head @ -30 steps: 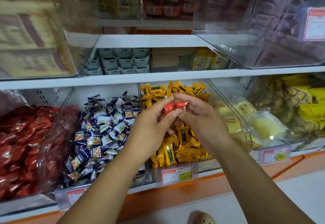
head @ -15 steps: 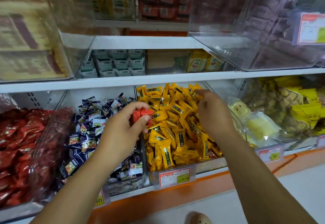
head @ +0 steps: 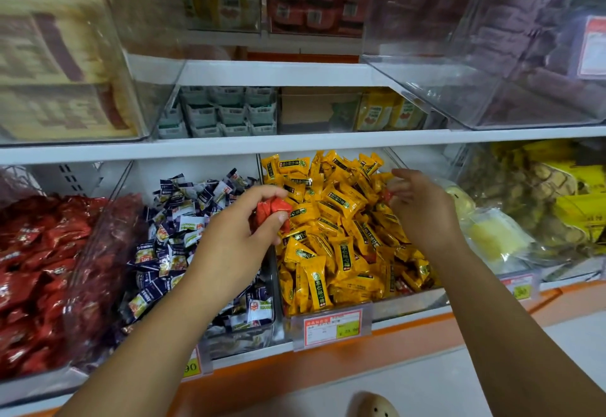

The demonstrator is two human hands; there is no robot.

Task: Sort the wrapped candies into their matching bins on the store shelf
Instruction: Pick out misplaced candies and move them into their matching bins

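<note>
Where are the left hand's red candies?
Head view, centre: red candies gripped by the left hand, over the edge between purple bin and yellow bin.

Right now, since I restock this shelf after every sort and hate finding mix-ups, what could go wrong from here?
1. The left hand grips several red candies above the divide between the blue-wrapper bin and the yellow bin; one could slip into either.
2. The right hand, blurred, reaches for a red piece amid yellow candies and might lift a yellow one along.
</note>
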